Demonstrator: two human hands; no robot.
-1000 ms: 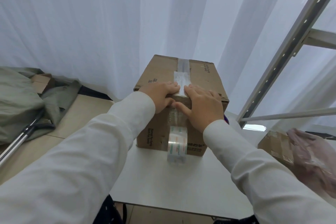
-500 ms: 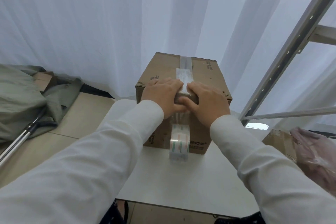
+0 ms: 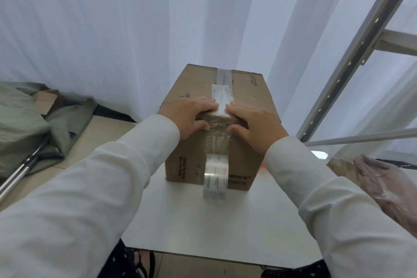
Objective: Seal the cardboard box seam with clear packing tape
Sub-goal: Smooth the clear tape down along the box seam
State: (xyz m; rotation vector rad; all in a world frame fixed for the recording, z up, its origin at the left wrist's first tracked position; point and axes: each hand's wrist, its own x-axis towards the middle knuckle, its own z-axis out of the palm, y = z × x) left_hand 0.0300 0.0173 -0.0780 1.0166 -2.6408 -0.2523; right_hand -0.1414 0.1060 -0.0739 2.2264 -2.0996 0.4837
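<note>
A brown cardboard box stands on a white table. Clear tape runs along its top seam and down over the near edge. The tape roll hangs from that strip against the box's front face. My left hand lies over the near top edge left of the seam, fingers flat on top and thumb on the front. My right hand mirrors it on the right side, thumb pressing the front face beside the tape.
White curtains hang behind the box. A grey metal shelf frame rises at the right. A second cardboard box with pink plastic film sits at the right. Olive fabric and a metal pole lie on the floor at the left.
Both hands have slid apart a little along the near top edge, showing more of the tape between them. The roll still hangs on the front face.
</note>
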